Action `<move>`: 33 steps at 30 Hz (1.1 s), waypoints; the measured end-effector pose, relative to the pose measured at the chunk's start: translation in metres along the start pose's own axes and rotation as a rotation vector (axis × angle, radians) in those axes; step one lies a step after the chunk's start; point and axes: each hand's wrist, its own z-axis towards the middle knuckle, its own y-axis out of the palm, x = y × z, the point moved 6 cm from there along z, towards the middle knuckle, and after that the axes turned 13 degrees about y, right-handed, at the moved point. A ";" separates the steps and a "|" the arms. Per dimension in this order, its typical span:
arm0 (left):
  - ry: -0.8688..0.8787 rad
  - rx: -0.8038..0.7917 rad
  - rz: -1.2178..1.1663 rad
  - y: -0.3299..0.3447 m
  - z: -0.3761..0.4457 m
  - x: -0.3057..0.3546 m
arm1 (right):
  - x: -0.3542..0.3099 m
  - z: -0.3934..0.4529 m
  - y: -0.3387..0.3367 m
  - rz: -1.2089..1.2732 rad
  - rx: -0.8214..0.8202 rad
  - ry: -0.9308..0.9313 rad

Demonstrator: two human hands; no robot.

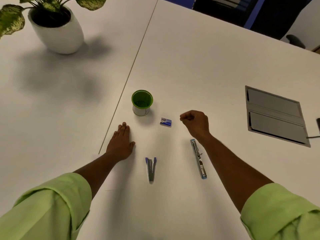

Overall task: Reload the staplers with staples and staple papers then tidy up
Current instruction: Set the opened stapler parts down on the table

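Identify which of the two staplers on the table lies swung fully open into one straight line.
The light-blue stapler, beside the right forearm, lies opened out flat in a line. The purple stapler, nearer the left hand, is only spread into a V.

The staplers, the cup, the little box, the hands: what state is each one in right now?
Purple stapler: hinged open in a V, lying on the table.
Blue stapler: opened out flat, lying on the table.
Staple box: lying on the table, untouched.
Green cup: upright, looks empty.
Left hand: flat, fingers straight, resting on the table.
Right hand: fingers curled; whether it holds anything cannot be told.
Floor-box hatch: closed.
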 end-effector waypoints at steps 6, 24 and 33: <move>-0.005 0.107 -0.177 0.007 -0.011 0.041 | 0.087 -0.030 -0.025 -0.068 0.149 0.072; -0.218 0.204 -0.699 0.054 -0.002 0.146 | 0.186 -0.050 0.004 -0.261 0.139 0.326; -0.264 0.113 -0.957 0.067 0.008 0.166 | 0.171 -0.061 0.006 -0.187 0.181 0.214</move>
